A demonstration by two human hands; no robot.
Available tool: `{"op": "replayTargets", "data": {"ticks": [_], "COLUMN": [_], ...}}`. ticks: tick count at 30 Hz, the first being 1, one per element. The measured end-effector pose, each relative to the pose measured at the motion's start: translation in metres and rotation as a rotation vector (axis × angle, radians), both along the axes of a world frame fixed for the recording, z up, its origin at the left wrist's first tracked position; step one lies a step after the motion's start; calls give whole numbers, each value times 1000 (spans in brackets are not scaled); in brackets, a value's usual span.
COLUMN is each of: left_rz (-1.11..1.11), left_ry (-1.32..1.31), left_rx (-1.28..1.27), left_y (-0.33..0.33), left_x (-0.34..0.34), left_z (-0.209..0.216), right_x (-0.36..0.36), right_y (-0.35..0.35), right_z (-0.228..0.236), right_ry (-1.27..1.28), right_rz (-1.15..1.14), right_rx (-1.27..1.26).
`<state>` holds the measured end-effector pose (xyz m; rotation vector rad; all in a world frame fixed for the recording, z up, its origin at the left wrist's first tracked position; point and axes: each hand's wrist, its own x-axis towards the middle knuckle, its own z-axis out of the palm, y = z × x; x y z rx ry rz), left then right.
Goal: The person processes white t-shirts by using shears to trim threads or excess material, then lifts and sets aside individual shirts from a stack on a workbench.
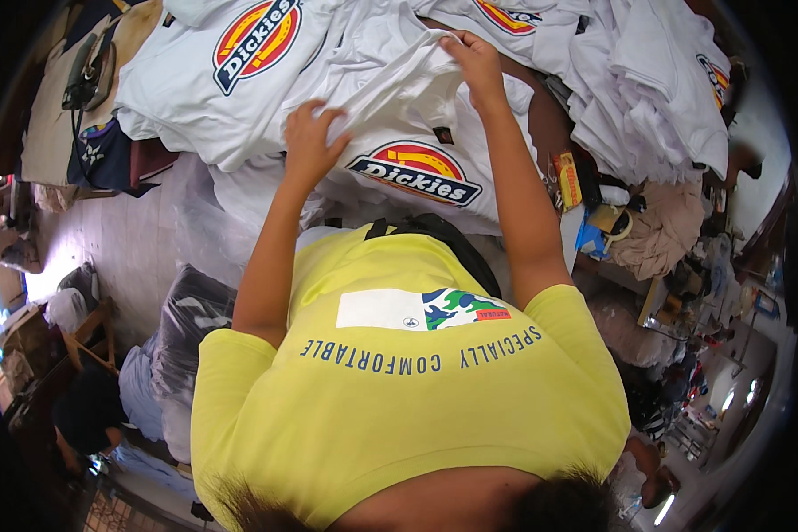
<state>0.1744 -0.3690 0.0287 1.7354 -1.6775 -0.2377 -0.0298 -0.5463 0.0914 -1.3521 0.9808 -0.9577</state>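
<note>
My right hand [476, 73] pinches the edge of a white T-shirt [390, 75] between thumb and fingers, holding the cloth up in folds. My left hand [313, 144] is open, its fingers apart and slightly blurred, at the near left side of the same cloth. Whether its fingertips touch the fabric, I cannot tell. Between my forearms lies a white T-shirt front [414, 174] with a red, yellow and black printed emblem and a small dark neck label. Folds hide where one shirt ends and the other begins.
Another printed white shirt [186, 97] lies at the far left, and a pile of white shirts [647, 97] stands at the right. Beyond my right arm are a tape roll [619, 226] and beige cloth [661, 235]. Plastic-wrapped bundles [191, 328] sit left of me.
</note>
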Motion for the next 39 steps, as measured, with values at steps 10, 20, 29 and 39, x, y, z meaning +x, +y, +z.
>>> {"op": "replayTargets", "data": {"ticks": [10, 20, 29, 39], "left_rz": [111, 256, 336, -11], "left_ry": [-241, 265, 607, -65], "left_rx": [182, 142, 3, -80], "left_y": [71, 78, 75, 113], "left_x": [31, 46, 27, -11], "left_z": [-16, -30, 0, -37], "right_x": [7, -11, -52, -124], "right_y": [-53, -62, -44, 28], "right_z": [-35, -35, -46, -80], "right_ry": [-300, -336, -84, 403], "right_rz": [-13, 82, 28, -55], "right_rx": [550, 512, 224, -263]}}
